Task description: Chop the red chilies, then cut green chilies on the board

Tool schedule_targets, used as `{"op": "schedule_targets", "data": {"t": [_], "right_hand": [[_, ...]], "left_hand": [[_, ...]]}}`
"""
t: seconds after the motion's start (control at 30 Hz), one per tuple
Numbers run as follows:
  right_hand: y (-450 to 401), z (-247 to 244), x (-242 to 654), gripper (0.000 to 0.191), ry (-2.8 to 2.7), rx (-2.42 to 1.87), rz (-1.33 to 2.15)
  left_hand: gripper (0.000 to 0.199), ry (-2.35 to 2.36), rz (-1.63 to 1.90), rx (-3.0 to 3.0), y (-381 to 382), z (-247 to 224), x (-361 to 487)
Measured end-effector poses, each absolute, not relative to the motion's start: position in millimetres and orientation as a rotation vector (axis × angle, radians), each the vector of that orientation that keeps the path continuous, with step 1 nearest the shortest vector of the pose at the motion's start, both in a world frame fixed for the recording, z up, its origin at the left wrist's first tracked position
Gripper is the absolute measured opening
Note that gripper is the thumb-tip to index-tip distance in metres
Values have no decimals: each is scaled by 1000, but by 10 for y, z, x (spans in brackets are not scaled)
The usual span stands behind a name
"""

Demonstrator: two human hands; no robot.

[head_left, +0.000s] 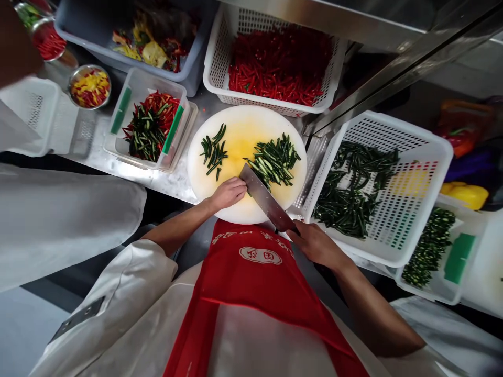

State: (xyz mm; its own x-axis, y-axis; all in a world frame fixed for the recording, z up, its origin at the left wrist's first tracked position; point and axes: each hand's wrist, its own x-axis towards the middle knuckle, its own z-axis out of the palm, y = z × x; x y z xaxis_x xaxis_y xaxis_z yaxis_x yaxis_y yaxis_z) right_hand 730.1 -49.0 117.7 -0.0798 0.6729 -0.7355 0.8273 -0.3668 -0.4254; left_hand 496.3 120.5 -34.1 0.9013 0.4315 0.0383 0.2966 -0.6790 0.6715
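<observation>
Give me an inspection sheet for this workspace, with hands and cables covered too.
Surface: metal counter, bearing a round white board.
Job's things: cleaver angled over the board; sliced green peppers in two piles.
Clutter: red-pepper basket behind, green-pepper basket right, mixed-pepper tub left.
Hands: left hand beside the cleaver's far end; right hand grips its handle.
Cables: nothing seen.
Surroundings: another person's white clothing at left; metal frame upper right.

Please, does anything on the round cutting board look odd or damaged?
Yes, a yellow patch colours the middle of the white cutting board, between two groups of cut green chillies; probably staining. I see no damage.
</observation>
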Motion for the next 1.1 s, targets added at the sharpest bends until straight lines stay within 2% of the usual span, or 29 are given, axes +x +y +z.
{"op": "schedule_targets", "data": {"t": [0.13,0.23,0.37,0.5,0.57,0.67,0.77,0.9,1.1], "right_hand": [[-414,850,7143,26,1664,2111,-1362],[-411,777,7146,27,1685,2187,-1382],[-559,966,7287,30,1719,2213,-1482],[-694,1095,7386,33,1721,2035,-1554],[-711,1071,7394,34,1706,2011,-1534],[-694,991,7376,33,1680,2113,-1491],[-660,936,7345,33,1591,2250,-1404],[-636,930,7308,32,1543,2310,-1361],[-595,1051,7283,27,1713,2199,-1351]], "left_hand": [[30,489,214,2370,1218,-291,4994],[28,558,257,2365,1288,-225,4946],[20,1246,421,2307,1509,-181,4778],[13,1547,241,2219,1734,-165,4687],[10,1543,152,2182,1786,-130,4704],[12,1475,261,2199,1741,-54,4775],[20,1135,407,2324,1528,-26,4875],[24,637,300,2403,1155,-137,5002],[28,566,308,2384,1027,-278,5008]]}}
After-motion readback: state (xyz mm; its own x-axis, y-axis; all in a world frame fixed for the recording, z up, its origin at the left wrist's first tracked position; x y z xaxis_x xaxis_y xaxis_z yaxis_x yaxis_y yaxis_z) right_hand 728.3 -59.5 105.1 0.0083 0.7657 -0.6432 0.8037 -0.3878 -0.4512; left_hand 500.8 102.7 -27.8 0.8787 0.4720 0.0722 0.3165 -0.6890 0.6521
